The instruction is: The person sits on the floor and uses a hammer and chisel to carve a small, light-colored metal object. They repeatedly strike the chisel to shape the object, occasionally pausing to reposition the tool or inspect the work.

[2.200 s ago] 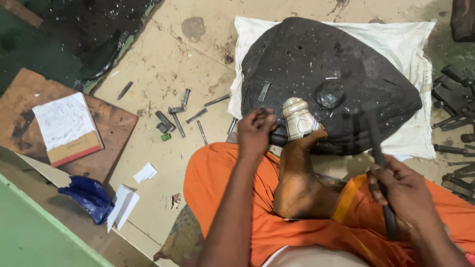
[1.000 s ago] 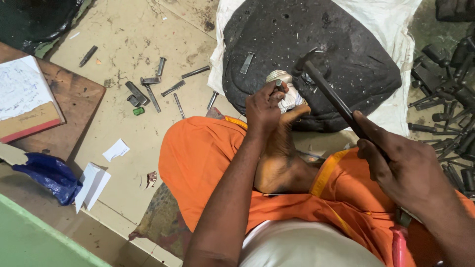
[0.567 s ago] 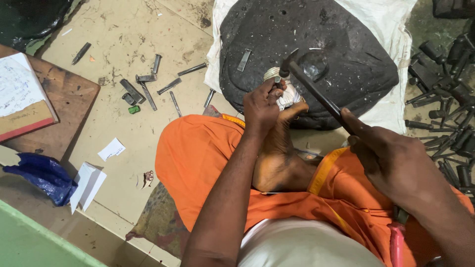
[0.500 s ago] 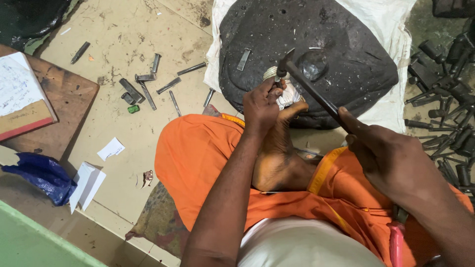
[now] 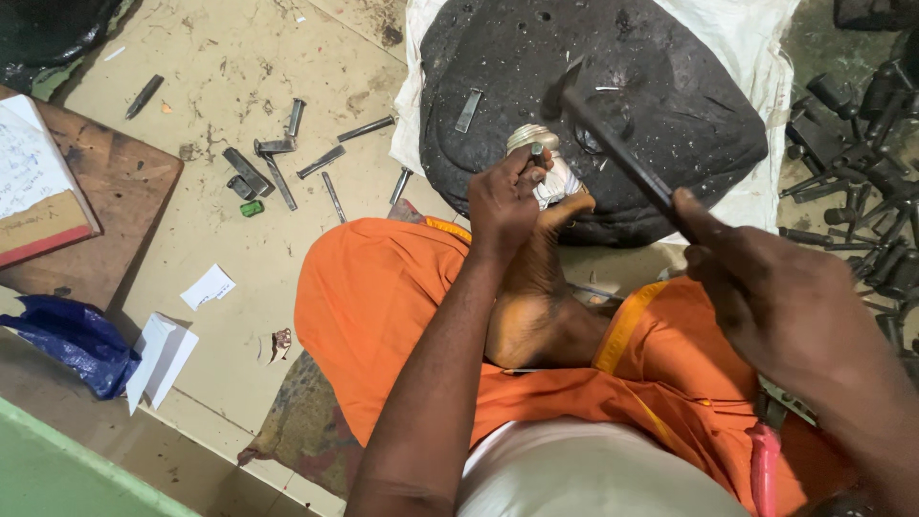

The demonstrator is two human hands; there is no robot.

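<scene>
1. Left hand (image 5: 507,191) pinched shut around a small metal punch (image 5: 536,150), tip set upright on a small silvery metal piece (image 5: 532,137).
2. Silvery piece seated near the front edge of the black domed block (image 5: 670,124), wrapped below in white cloth (image 5: 558,182) and braced by a bare foot (image 5: 536,278).
3. Right hand (image 5: 766,287) clenched on the handle of a hammer (image 5: 613,144), head raised just beside and above the punch, not touching it.
4. Judged from this: chasing work in mid-course, punch placed and a blow pending; finished and unfinished areas of the piece too small to tell.
5. Block resting on a white sack (image 5: 756,57) on a stained concrete floor (image 5: 230,57).
6. Loose steel punches (image 5: 287,158) scattered left of the block; a dark heap of more tools (image 5: 862,144) at the right edge.
7. Wooden board (image 5: 105,211) with a notebook (image 5: 33,187) at far left, blue bag (image 5: 67,340) and paper scraps (image 5: 163,349) nearby.
</scene>
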